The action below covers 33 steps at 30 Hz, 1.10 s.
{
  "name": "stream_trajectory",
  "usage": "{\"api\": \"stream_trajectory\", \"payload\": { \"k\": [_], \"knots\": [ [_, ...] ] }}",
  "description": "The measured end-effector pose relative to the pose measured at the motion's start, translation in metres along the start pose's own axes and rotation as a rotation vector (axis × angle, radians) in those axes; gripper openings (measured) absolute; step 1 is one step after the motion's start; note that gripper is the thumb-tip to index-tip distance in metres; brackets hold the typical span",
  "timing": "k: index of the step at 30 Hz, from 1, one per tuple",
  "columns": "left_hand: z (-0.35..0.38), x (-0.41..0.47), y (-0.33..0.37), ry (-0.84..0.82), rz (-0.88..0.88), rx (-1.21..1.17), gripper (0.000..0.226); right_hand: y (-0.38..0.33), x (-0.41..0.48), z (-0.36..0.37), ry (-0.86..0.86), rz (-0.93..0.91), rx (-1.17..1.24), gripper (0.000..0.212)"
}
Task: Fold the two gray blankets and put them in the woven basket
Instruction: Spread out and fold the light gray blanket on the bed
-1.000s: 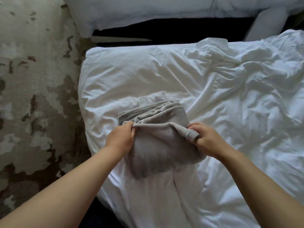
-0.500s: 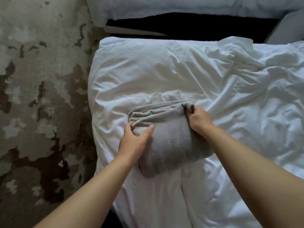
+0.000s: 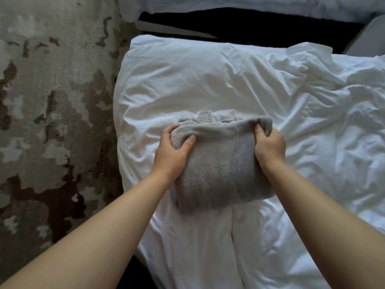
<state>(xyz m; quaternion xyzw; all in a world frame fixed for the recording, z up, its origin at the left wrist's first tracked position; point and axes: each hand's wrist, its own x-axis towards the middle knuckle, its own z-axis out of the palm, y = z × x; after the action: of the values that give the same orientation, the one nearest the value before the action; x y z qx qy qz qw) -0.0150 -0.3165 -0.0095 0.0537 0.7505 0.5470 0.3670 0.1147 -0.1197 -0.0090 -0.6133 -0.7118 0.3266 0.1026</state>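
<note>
A gray blanket [image 3: 223,170] lies folded into a thick bundle on the white duvet [image 3: 270,90], near the bed's left edge. A white care label [image 3: 205,116] sticks out at its far edge. My left hand [image 3: 173,151] grips the bundle's far left corner, thumb on top and fingers wrapped around the side. My right hand [image 3: 269,144] clutches the far right corner, with fabric bunched above the fingers. Only one gray blanket can be seen, and no woven basket is in view.
A mottled beige and brown rug [image 3: 52,122] covers the floor left of the bed. A dark gap [image 3: 250,26] runs behind the duvet, with pale pillows [image 3: 229,5] beyond it. The duvet is wrinkled to the right.
The top layer has been folded over toward the far edge. Both hands have shifted from that fold to the bundle's far corners and closed on them.
</note>
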Motion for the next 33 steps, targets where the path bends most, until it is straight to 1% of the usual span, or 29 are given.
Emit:
{"api": "stream_trajectory", "payload": {
  "k": [1, 3, 5, 7, 8, 9, 10, 11, 12, 13, 14, 15, 16, 17, 18, 19, 20, 21, 22, 23, 24, 25, 26, 27, 28, 31, 33],
  "knots": [
    [0.001, 0.007, -0.002, 0.019, -0.070, 0.010, 0.046, -0.002, 0.001, 0.003, 0.027, -0.022, -0.038, 0.040],
    [0.002, 0.020, -0.006, 0.071, -0.142, 0.104, 0.045, -0.004, 0.004, 0.009, 0.048, -0.026, -0.122, 0.041],
    [0.003, 0.030, -0.009, 0.150, -0.203, 0.125, 0.043, -0.005, 0.008, 0.015, 0.032, -0.009, -0.187, 0.044],
    [0.005, 0.035, -0.004, 0.186, -0.312, 0.161, 0.039, -0.008, 0.011, 0.021, -0.018, 0.013, -0.260, 0.047],
    [0.007, 0.035, 0.000, 0.207, -0.339, 0.253, 0.041, -0.010, 0.013, 0.024, -0.034, 0.022, -0.288, 0.047],
    [0.009, 0.032, 0.008, 0.239, -0.298, 0.410, 0.042, -0.012, 0.015, 0.025, -0.038, 0.029, -0.311, 0.046],
    [0.012, 0.027, 0.016, 0.276, -0.148, 0.586, 0.042, -0.013, 0.016, 0.026, -0.033, 0.039, -0.324, 0.046],
    [0.016, 0.018, 0.024, 0.296, 0.106, 0.712, 0.039, -0.014, 0.018, 0.026, -0.023, 0.052, -0.333, 0.045],
    [0.022, 0.008, 0.030, 0.262, 0.392, 0.761, 0.037, -0.014, 0.018, 0.027, -0.014, 0.067, -0.334, 0.045],
    [0.029, -0.003, 0.031, 0.162, 0.615, 0.801, 0.035, -0.014, 0.019, 0.027, -0.013, 0.079, -0.335, 0.045],
    [0.035, -0.013, 0.029, 0.034, 0.742, 0.869, 0.034, -0.015, 0.018, 0.028, -0.017, 0.093, -0.328, 0.045],
    [0.040, -0.021, 0.024, -0.101, 0.739, 0.982, 0.039, -0.016, 0.018, 0.028, -0.025, 0.106, -0.316, 0.046],
    [0.043, -0.026, 0.018, -0.204, 0.647, 1.116, 0.048, -0.016, 0.018, 0.027, -0.031, 0.116, -0.295, 0.047],
    [0.043, -0.025, 0.009, -0.265, 0.540, 1.220, 0.056, -0.017, 0.018, 0.026, -0.038, 0.126, -0.265, 0.048],
    [0.042, -0.021, 0.002, -0.278, 0.472, 1.268, 0.061, -0.018, 0.017, 0.023, -0.039, 0.128, -0.225, 0.049],
    [0.041, -0.015, -0.003, -0.273, 0.443, 1.281, 0.063, -0.019, 0.015, 0.019, -0.019, 0.087, -0.205, 0.052],
    [0.041, -0.010, -0.007, -0.264, 0.439, 1.277, 0.064, -0.019, 0.010, 0.014, 0.043, -0.045, -0.237, 0.057],
    [0.042, -0.007, -0.010, -0.259, 0.449, 1.265, 0.064, -0.019, 0.000, 0.010, 0.106, -0.260, -0.306, 0.060],
    [0.044, -0.004, -0.012, -0.254, 0.462, 1.261, 0.064, -0.020, -0.010, 0.007, 0.115, -0.509, -0.380, 0.062],
    [0.045, -0.002, -0.015, -0.244, 0.467, 1.262, 0.064, -0.020, -0.019, 0.009, 0.049, -0.725, -0.449, 0.062],
    [0.046, 0.000, -0.018, -0.231, 0.469, 1.258, 0.063, -0.017, -0.025, 0.012, -0.080, -0.864, -0.530, 0.063],
    [0.045, 0.002, -0.021, -0.213, 0.467, 1.247, 0.062, -0.014, -0.028, 0.014, -0.217, -0.911, -0.615, 0.063],
    [0.044, 0.004, -0.024, -0.192, 0.461, 1.232, 0.060, -0.008, -0.028, 0.017, -0.327, -0.892, -0.688, 0.062],
    [0.042, 0.007, -0.028, -0.173, 0.447, 1.216, 0.059, -0.002, -0.025, 0.020, -0.389, -0.853, -0.734, 0.062],
    [0.042, 0.010, -0.031, -0.155, 0.431, 1.196, 0.058, 0.005, -0.021, 0.023, -0.407, -0.828, -0.758, 0.062],
    [0.046, 0.018, -0.040, -0.090, 0.382, 1.170, 0.062, 0.018, -0.011, 0.031, -0.380, -0.803, -0.748, 0.067],
    [0.053, 0.021, -0.046, -0.032, 0.331, 1.183, 0.067, 0.025, -0.008, 0.037, -0.324, -0.773, -0.707, 0.073]
  ]
}}
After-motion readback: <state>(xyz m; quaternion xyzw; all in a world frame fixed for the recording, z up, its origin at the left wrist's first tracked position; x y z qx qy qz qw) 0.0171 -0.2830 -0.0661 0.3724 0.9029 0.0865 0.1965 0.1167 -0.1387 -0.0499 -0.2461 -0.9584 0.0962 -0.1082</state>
